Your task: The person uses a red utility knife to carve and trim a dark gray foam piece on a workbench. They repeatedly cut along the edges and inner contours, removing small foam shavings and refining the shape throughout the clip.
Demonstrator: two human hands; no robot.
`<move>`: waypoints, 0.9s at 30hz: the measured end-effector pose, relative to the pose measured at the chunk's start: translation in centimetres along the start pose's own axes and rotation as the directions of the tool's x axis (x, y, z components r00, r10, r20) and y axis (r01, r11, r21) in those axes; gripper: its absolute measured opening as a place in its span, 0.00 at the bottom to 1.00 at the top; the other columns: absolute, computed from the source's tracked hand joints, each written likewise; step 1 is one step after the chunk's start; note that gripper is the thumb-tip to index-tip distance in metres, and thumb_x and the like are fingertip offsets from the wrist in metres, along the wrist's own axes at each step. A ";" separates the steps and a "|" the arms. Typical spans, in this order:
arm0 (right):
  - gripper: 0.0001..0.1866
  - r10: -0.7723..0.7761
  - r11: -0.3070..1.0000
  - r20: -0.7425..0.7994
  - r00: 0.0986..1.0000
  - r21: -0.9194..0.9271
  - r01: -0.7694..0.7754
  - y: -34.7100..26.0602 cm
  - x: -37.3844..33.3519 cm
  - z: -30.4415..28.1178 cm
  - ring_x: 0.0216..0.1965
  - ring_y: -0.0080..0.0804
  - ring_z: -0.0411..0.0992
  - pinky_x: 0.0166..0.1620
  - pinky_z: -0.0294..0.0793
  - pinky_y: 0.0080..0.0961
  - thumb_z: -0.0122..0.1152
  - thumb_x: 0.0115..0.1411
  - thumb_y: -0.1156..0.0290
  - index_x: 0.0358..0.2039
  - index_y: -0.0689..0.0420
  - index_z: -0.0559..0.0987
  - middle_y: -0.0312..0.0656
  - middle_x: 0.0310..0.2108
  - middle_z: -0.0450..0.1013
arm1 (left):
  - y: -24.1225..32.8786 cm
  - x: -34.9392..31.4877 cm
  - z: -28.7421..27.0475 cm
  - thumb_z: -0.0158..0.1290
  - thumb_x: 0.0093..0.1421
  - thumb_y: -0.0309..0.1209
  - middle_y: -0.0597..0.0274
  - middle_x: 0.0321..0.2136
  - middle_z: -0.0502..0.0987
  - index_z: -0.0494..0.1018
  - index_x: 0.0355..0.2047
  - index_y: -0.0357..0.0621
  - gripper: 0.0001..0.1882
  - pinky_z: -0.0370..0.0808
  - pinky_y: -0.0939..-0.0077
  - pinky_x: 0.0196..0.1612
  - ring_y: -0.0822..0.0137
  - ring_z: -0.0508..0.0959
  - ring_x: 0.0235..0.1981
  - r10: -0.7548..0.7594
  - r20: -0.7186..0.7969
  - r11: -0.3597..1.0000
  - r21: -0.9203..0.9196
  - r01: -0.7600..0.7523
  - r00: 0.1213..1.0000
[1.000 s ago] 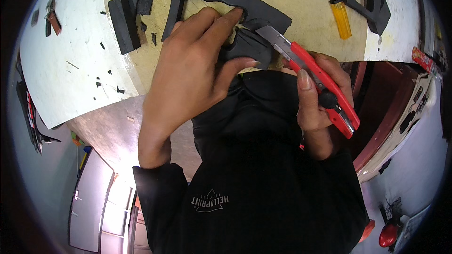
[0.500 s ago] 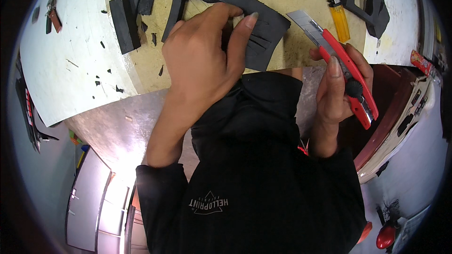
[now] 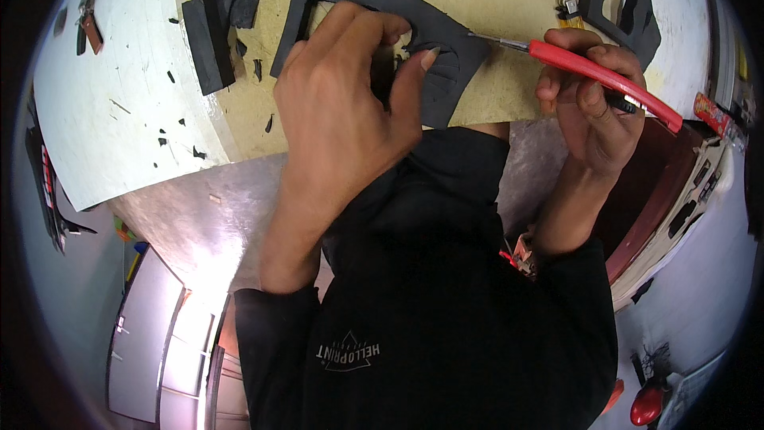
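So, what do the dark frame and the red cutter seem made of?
The dark frame: matte, probably dense foam or rubber, judging by its dull, slit surface. The red cutter's handle: likely smooth plastic, given its even, bright colour; blade apparently metal, thin and grey.

I sit at a worktop [image 3: 517,0], yellowish in the middle and white toward both ends. Below its left edge I see a grey floor [image 3: 187,199] with a strong glare. At my lower left, a pale door-like panel [image 3: 143,334] stands beside bright panes [image 3: 185,358]. Dark reddish-brown furniture [image 3: 646,199] and a bluish-grey wall [image 3: 700,279] lie to my right.
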State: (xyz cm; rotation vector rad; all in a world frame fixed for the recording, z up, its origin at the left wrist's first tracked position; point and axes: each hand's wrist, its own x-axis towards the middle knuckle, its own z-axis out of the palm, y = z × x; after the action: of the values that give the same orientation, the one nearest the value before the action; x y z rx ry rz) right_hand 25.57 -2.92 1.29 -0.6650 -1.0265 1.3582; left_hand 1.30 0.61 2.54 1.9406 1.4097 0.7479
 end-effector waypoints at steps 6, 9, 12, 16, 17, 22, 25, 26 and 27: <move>0.20 0.107 0.989 -0.047 0.993 0.106 -0.101 0.1 0.1 -0.1 0.40 0.49 0.79 0.42 0.79 0.38 0.49 0.68 0.74 0.59 0.69 0.67 0.72 0.51 0.71 | -0.1 -0.3 -0.4 0.58 0.51 0.19 0.54 0.29 0.75 0.76 0.39 0.33 0.13 0.72 0.73 0.32 0.63 0.77 0.26 0.035 0.037 0.999 -0.022 -0.034 0.999; 0.27 0.123 0.986 -0.109 0.986 0.130 -0.109 -0.2 -0.8 0.3 0.44 0.45 0.75 0.50 0.73 0.38 0.42 0.72 0.62 0.65 0.65 0.61 0.67 0.54 0.70 | -0.1 -0.2 -1.4 0.57 0.51 0.19 0.52 0.32 0.75 0.76 0.42 0.33 0.16 0.73 0.72 0.35 0.60 0.78 0.28 0.037 0.106 0.999 -0.043 -0.033 0.994; 0.27 -0.008 0.990 -0.292 0.956 0.134 0.049 1.1 -2.2 2.1 0.46 0.49 0.76 0.52 0.75 0.43 0.39 0.74 0.61 0.65 0.67 0.60 0.66 0.51 0.72 | 0.8 -0.3 -1.4 0.58 0.52 0.20 0.49 0.35 0.75 0.75 0.45 0.32 0.18 0.74 0.70 0.36 0.57 0.79 0.30 0.017 0.136 0.999 -0.047 -0.011 0.990; 0.24 -0.153 0.983 -0.571 0.807 -0.002 0.185 3.6 -2.9 6.8 0.49 0.57 0.76 0.54 0.77 0.52 0.45 0.73 0.69 0.64 0.70 0.59 0.66 0.52 0.71 | 1.8 -1.0 -0.7 0.62 0.51 0.22 0.45 0.41 0.73 0.72 0.48 0.31 0.23 0.75 0.65 0.39 0.50 0.78 0.36 -0.006 0.134 1.000 -0.002 0.006 0.991; 0.24 -0.176 0.983 -0.585 0.791 -0.057 0.177 4.1 -3.0 7.4 0.51 0.57 0.76 0.54 0.77 0.52 0.46 0.73 0.70 0.63 0.70 0.60 0.66 0.53 0.70 | 2.0 -1.4 -0.3 0.63 0.51 0.23 0.43 0.43 0.71 0.72 0.49 0.31 0.24 0.75 0.63 0.39 0.46 0.78 0.38 0.012 0.119 1.000 0.025 -0.015 0.993; 0.25 -0.212 0.965 -0.664 0.718 -0.260 0.045 4.3 -2.8 8.8 0.54 0.56 0.74 0.59 0.72 0.59 0.44 0.74 0.65 0.64 0.70 0.60 0.65 0.55 0.69 | 1.8 -2.7 1.2 0.67 0.50 0.26 0.42 0.49 0.68 0.72 0.50 0.33 0.27 0.75 0.61 0.45 0.42 0.74 0.47 0.018 -0.026 0.998 -0.058 -0.019 1.000; 0.24 -0.287 0.925 -0.563 0.775 -0.374 0.070 4.4 -2.9 8.4 0.54 0.58 0.74 0.58 0.74 0.60 0.44 0.73 0.69 0.62 0.72 0.61 0.63 0.56 0.68 | 1.0 -3.0 1.6 0.67 0.51 0.27 0.42 0.54 0.69 0.74 0.52 0.33 0.27 0.74 0.60 0.48 0.44 0.73 0.48 0.165 -0.106 0.986 0.049 -0.161 0.981; 0.24 -0.299 0.912 -0.536 0.789 -0.404 0.071 4.2 -2.9 8.4 0.54 0.59 0.74 0.58 0.74 0.60 0.45 0.73 0.69 0.62 0.72 0.61 0.63 0.56 0.67 | 0.9 -3.1 1.8 0.67 0.51 0.26 0.42 0.56 0.69 0.74 0.52 0.34 0.27 0.74 0.60 0.49 0.45 0.73 0.48 0.192 -0.095 0.980 0.076 -0.185 0.977; 0.24 -0.311 0.898 -0.509 0.803 -0.433 0.073 3.9 -3.0 8.4 0.54 0.60 0.74 0.58 0.74 0.60 0.45 0.73 0.70 0.62 0.73 0.61 0.63 0.57 0.66 | 0.9 -3.2 1.8 0.67 0.52 0.26 0.42 0.58 0.69 0.75 0.52 0.34 0.27 0.74 0.60 0.49 0.46 0.73 0.48 0.218 -0.082 0.972 0.101 -0.210 0.972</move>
State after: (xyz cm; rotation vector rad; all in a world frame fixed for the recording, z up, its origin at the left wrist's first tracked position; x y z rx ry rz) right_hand 16.63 -6.76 0.89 -1.1538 -0.8449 0.6866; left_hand 2.35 -2.90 1.73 2.1799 1.3219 0.8963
